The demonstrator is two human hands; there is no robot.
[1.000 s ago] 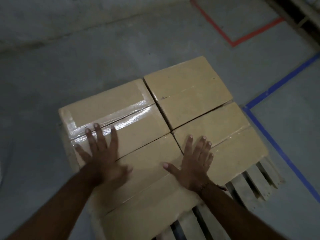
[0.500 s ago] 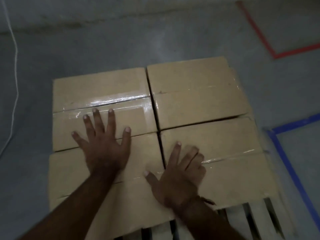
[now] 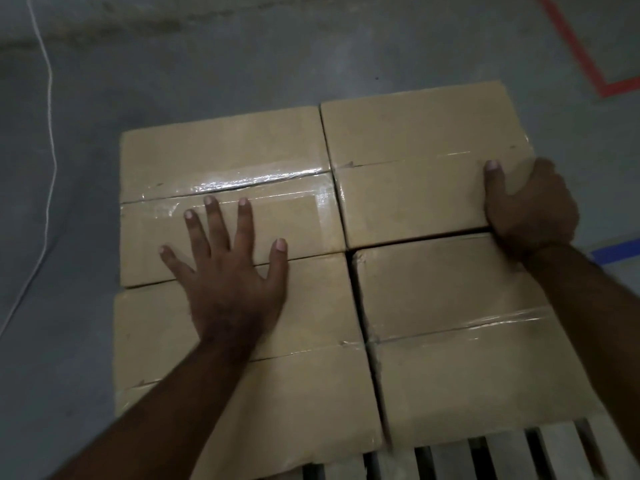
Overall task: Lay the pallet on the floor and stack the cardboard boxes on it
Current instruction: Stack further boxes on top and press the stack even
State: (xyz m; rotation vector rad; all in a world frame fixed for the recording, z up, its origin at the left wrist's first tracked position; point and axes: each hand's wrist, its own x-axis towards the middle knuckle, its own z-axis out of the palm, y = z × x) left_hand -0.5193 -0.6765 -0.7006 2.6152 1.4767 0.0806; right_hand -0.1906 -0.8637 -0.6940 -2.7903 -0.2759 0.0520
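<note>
Several taped cardboard boxes lie side by side on a pale wooden pallet [image 3: 512, 455], whose slats show at the bottom edge. My left hand [image 3: 228, 271] rests flat, fingers spread, across the seam between the far left box [image 3: 225, 168] and the near left box [image 3: 284, 375]. My right hand [image 3: 530, 202] curls over the right edge of the far right box [image 3: 415, 161], thumb on its top, fingers hidden down the side. The near right box [image 3: 467, 341] lies just below that hand, with a dark gap between the two right boxes.
Grey concrete floor [image 3: 173, 64] surrounds the stack. A thin white cord [image 3: 48, 133] runs along the left. Red floor tape [image 3: 585, 60] marks the far right corner, and a blue tape strip [image 3: 616, 251] shows at the right edge beside my forearm.
My right hand left the top of the near right box and moved to the right edge of the far right box. My left hand stayed flat. The view swung right and closer.
</note>
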